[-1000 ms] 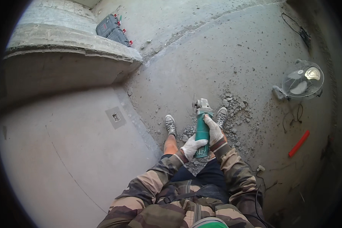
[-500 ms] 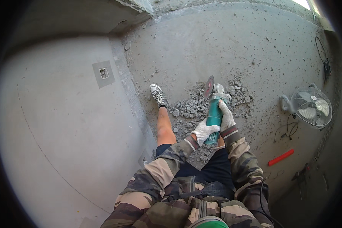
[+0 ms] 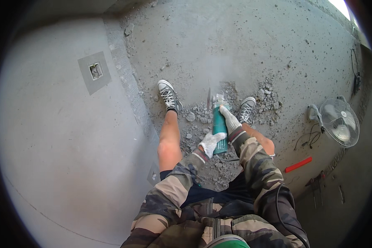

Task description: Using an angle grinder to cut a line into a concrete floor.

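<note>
Both my hands, in white knit gloves, grip a teal angle grinder [image 3: 220, 126] between my legs. My left hand [image 3: 212, 142] is closed round the rear of its body. Further forward, my right hand [image 3: 230, 118] wraps the body near the metal head. The cutting disc [image 3: 208, 99] stands almost edge-on at the left of the head, low over the floor. A haze of dust hangs just beyond it. Broken concrete rubble [image 3: 198, 115] lies under and around the tool. A cord runs from the grinder's rear end.
A wall with a recessed socket box [image 3: 96, 71] rises at left. My shoes [image 3: 168, 95] stand on either side of the rubble. At right are a wire-caged fan [image 3: 339, 122], a red bar-shaped piece [image 3: 298, 164], loose cables [image 3: 355, 78] and dark hand tools [image 3: 316, 180].
The grinder has come down and slightly left, its disc turning from a visible face to edge-on. Dust has appeared beyond it. My right shoe has come into sight, and the view has shifted.
</note>
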`<state>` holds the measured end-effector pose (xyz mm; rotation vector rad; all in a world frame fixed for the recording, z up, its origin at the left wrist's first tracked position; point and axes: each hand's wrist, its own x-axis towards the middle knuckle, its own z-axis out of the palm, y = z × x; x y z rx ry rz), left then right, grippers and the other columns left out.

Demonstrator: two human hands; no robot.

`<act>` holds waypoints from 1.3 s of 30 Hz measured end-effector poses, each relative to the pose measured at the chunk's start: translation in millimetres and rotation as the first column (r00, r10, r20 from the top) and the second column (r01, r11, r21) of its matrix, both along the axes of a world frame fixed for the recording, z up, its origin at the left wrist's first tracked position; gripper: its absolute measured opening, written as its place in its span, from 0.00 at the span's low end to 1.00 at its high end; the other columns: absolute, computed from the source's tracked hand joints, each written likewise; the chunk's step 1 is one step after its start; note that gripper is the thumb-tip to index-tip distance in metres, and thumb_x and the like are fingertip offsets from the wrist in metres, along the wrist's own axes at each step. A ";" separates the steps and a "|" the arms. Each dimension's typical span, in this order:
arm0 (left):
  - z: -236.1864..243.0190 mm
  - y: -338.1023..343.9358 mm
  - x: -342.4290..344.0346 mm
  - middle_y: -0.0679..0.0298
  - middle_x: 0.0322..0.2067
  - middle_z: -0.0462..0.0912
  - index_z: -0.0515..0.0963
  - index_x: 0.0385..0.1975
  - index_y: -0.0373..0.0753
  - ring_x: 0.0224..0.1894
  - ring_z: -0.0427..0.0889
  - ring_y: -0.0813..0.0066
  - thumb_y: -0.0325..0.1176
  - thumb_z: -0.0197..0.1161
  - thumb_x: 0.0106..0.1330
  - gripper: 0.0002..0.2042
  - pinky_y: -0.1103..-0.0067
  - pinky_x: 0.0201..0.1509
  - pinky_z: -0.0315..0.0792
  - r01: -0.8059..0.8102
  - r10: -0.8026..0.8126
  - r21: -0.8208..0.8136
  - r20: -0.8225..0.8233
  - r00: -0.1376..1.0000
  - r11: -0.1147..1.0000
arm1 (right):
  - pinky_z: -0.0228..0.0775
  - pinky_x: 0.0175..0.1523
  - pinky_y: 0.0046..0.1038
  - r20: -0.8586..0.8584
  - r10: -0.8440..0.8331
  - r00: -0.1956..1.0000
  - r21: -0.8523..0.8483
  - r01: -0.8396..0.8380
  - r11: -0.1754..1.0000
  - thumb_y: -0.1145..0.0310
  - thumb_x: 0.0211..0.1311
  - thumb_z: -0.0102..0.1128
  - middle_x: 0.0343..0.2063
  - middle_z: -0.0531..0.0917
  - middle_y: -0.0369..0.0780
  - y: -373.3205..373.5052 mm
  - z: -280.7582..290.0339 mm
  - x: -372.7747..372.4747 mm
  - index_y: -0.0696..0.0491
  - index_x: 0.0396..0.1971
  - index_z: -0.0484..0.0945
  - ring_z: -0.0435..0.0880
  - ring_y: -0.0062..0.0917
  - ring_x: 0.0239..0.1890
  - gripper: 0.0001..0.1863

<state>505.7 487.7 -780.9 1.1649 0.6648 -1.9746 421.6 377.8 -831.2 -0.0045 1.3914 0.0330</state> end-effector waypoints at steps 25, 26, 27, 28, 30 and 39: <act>-221.0 -5.5 -28.2 0.56 0.38 0.80 0.70 0.49 0.36 0.35 0.83 0.62 0.36 0.59 0.64 0.17 0.67 0.39 0.82 -0.267 0.278 0.082 -0.189 0.942 0.960 | 0.73 0.29 0.37 -0.020 0.305 0.952 -0.005 -0.306 0.952 0.59 0.50 0.67 0.24 0.76 0.40 -19.1 -191.5 -1.1 0.55 0.36 0.75 0.78 0.30 0.22 0.18; -221.3 -4.8 -29.9 0.56 0.38 0.80 0.70 0.49 0.36 0.35 0.83 0.62 0.36 0.59 0.64 0.17 0.67 0.39 0.82 -0.268 0.277 0.072 -0.167 0.946 0.961 | 0.73 0.29 0.37 -0.021 0.318 0.948 0.011 -0.318 0.948 0.60 0.50 0.67 0.24 0.76 0.40 -22.9 -187.3 -0.3 0.55 0.37 0.75 0.78 0.30 0.22 0.18; -220.4 -7.3 -29.8 0.56 0.38 0.80 0.70 0.49 0.35 0.35 0.83 0.61 0.36 0.59 0.64 0.17 0.66 0.40 0.82 -0.267 0.272 0.059 -0.145 0.951 0.962 | 0.73 0.29 0.37 -0.021 0.328 0.945 0.022 -0.327 0.945 0.60 0.50 0.67 0.25 0.76 0.40 -27.7 -183.6 1.5 0.55 0.38 0.74 0.78 0.30 0.22 0.19; -219.0 -9.1 -29.2 0.56 0.38 0.80 0.70 0.49 0.35 0.35 0.83 0.61 0.36 0.59 0.64 0.17 0.66 0.40 0.82 -0.266 0.272 0.059 -0.142 0.952 0.962 | 0.73 0.29 0.37 -0.018 0.327 0.945 0.022 -0.327 0.945 0.60 0.50 0.67 0.25 0.76 0.40 -28.0 -185.1 1.5 0.55 0.38 0.74 0.78 0.30 0.22 0.19; -216.6 -13.4 -28.8 0.55 0.38 0.79 0.69 0.49 0.35 0.35 0.83 0.61 0.36 0.58 0.64 0.17 0.67 0.40 0.81 -0.255 0.258 0.040 -0.119 0.959 0.966 | 0.73 0.29 0.37 -0.018 0.334 0.942 -0.018 -0.334 0.942 0.60 0.50 0.66 0.25 0.76 0.40 -27.6 -191.7 -0.2 0.54 0.37 0.74 0.78 0.30 0.23 0.18; -227.6 -11.9 -32.8 0.54 0.39 0.79 0.69 0.50 0.35 0.36 0.83 0.60 0.36 0.59 0.64 0.18 0.68 0.40 0.81 -0.282 0.285 0.051 -0.071 0.956 0.958 | 0.72 0.31 0.39 -0.030 0.368 0.929 0.000 -0.368 0.930 0.59 0.47 0.68 0.26 0.77 0.42 -25.7 -208.1 -2.1 0.56 0.38 0.76 0.77 0.33 0.24 0.21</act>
